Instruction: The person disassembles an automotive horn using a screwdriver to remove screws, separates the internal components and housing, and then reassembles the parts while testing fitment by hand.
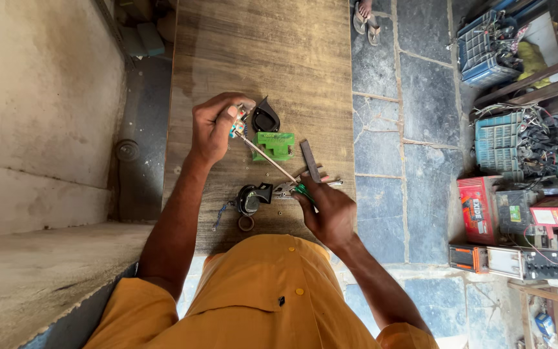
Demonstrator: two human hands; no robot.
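left hand [213, 126] is closed around a small connector [237, 123] above the wooden table [259, 45]; right hand [327, 210] grips a green-handled screwdriver [272, 158], its tip at the connector, beside a green box [274, 145] and black horn [251, 197].

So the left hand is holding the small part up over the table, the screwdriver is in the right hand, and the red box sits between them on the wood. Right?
Not quite: the head view shows the box between the left hand and right hand is green, not red. The rest stands: small part in the left, screwdriver in the right, over the table.
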